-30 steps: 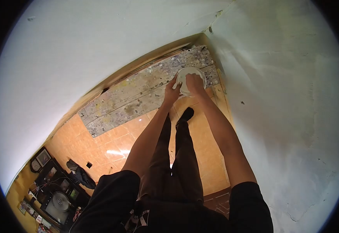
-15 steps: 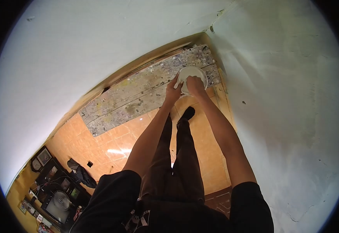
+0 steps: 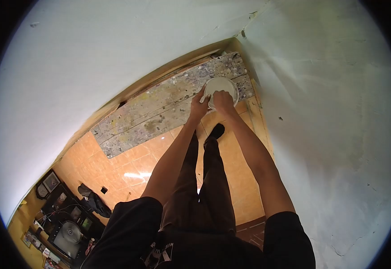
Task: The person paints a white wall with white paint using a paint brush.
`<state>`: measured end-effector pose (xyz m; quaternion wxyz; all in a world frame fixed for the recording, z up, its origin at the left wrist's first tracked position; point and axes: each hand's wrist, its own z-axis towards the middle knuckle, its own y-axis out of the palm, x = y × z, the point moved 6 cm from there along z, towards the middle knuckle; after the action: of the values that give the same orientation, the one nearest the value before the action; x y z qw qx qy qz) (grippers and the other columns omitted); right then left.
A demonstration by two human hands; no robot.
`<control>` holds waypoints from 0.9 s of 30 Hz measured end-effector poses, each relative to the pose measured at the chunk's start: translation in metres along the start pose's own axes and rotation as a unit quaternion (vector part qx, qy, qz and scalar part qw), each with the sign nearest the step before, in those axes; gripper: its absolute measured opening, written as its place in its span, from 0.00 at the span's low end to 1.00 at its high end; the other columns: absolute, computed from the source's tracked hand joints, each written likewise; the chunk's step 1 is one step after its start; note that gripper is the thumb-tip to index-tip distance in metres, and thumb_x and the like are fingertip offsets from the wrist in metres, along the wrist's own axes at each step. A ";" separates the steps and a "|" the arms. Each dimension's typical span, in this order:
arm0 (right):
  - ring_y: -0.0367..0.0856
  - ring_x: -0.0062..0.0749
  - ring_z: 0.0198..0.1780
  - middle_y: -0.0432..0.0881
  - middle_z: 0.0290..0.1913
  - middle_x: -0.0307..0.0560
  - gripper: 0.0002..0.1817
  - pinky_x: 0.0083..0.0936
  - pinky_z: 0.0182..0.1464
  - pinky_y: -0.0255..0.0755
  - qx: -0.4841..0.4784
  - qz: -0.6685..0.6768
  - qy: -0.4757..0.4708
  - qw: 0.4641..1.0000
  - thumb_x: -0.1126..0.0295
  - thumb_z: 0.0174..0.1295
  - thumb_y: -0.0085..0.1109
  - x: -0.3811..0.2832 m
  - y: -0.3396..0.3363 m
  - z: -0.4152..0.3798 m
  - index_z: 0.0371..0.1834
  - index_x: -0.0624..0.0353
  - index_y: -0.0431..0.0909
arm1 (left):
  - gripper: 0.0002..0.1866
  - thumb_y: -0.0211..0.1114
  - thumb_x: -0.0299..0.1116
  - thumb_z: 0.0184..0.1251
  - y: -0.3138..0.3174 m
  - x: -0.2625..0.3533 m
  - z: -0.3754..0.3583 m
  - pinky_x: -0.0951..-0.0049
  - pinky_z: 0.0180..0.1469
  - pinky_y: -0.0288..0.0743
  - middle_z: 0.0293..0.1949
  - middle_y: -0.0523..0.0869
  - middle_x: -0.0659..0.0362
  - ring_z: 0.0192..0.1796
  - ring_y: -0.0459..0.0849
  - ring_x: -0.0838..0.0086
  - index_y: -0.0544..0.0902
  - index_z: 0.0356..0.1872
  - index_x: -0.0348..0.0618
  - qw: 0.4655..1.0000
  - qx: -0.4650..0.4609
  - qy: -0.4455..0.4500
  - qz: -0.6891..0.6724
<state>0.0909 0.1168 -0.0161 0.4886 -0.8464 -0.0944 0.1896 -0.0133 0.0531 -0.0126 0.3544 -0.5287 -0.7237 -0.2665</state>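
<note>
A round tub with a pale, whitish surface inside is held up over a paint-spattered plank. My left hand grips the tub's left rim, thumb and fingers around the edge. Over the tub's lower middle is my right hand, its fingers curled together in a fist-like grip; whatever they hold, if anything, is hidden beneath them.
The spattered plank platform runs diagonally along the wall. A second wall rises on the right. Far below lies an orange tiled floor. A dark shelf with a fan stands at lower left.
My right hand has shifted slightly down and to the left within the tub. My left hand and the tub have barely moved.
</note>
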 end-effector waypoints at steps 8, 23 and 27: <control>0.89 0.49 0.44 0.87 0.41 0.59 0.09 0.40 0.44 0.85 0.016 -0.037 0.029 0.999 0.70 0.66 0.57 0.029 -0.007 0.004 0.38 0.62 0.87 | 0.29 0.63 0.29 0.75 -0.001 -0.026 0.017 0.71 0.41 0.89 0.60 0.84 0.54 0.49 0.87 0.73 0.71 0.75 0.60 0.996 -0.009 0.085 -0.006; 0.89 0.46 0.44 0.88 0.40 0.54 0.10 0.38 0.44 0.85 0.032 -0.069 0.018 0.997 0.71 0.67 0.55 0.027 -0.015 0.016 0.36 0.59 0.88 | 0.28 0.62 0.29 0.75 0.001 -0.011 0.007 0.69 0.42 0.90 0.62 0.81 0.53 0.50 0.86 0.72 0.71 0.74 0.61 0.999 -0.015 0.022 -0.026; 0.90 0.46 0.43 0.89 0.38 0.53 0.10 0.37 0.44 0.85 0.019 -0.078 -0.010 0.997 0.71 0.66 0.56 0.014 0.002 -0.012 0.36 0.58 0.88 | 0.29 0.62 0.28 0.75 0.001 -0.003 0.000 0.68 0.43 0.91 0.62 0.81 0.52 0.51 0.86 0.71 0.71 0.74 0.62 0.999 -0.019 -0.001 -0.043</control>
<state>0.1082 0.1115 -0.0153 0.5164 -0.8254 -0.1610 0.1613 -0.0112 0.0516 -0.0154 0.3319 -0.5040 -0.7409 -0.2948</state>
